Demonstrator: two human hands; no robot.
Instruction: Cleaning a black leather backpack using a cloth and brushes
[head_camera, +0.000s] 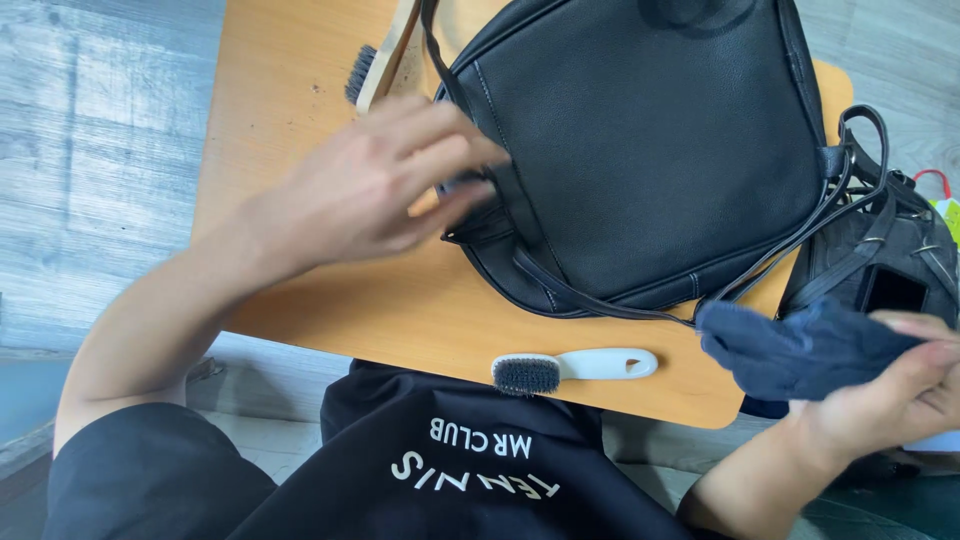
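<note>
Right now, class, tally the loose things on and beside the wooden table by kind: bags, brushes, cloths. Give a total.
Bags: 2, a large black leather bag and a smaller black strapped bag.
Brushes: 2, a white-handled brush and a wooden-handled brush.
Cloths: 1, a dark blue cloth in the right hand.
Total: 5
</note>
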